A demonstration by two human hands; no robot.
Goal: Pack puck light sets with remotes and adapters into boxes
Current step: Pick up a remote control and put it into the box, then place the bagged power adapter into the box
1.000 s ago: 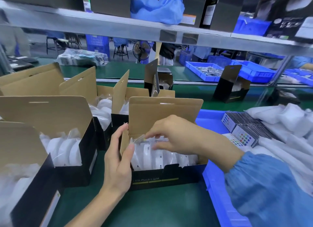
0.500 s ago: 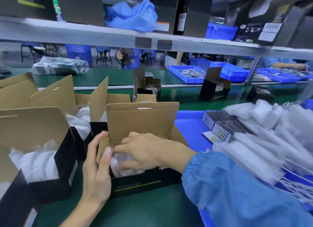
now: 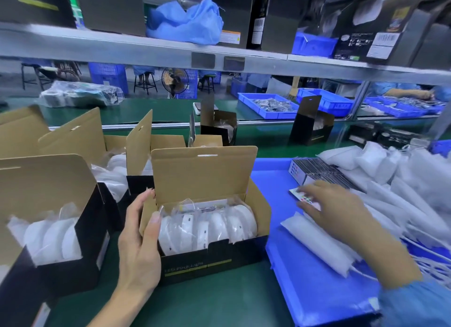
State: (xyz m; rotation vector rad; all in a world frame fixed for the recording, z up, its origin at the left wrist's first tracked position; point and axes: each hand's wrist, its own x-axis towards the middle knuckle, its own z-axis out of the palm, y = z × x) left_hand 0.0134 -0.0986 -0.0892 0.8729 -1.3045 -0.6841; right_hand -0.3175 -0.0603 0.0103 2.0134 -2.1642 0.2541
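Note:
An open black box with a brown raised lid stands on the green belt in front of me. Several white puck lights in clear bags fill it. My left hand grips the box's left end, thumb on the side flap. My right hand lies over the blue tray to the right, fingers touching a flat remote with coloured buttons. A stack of remotes stands just behind it. White bagged adapters lie under and beside my right wrist.
More open boxes with bagged lights stand to the left and behind. A pile of white bags fills the tray's right side. Two black boxes stand on the far belt. A metal shelf runs overhead.
My right hand has left the box and moved right over the blue tray onto a remote. My left hand stays on the box's left end.

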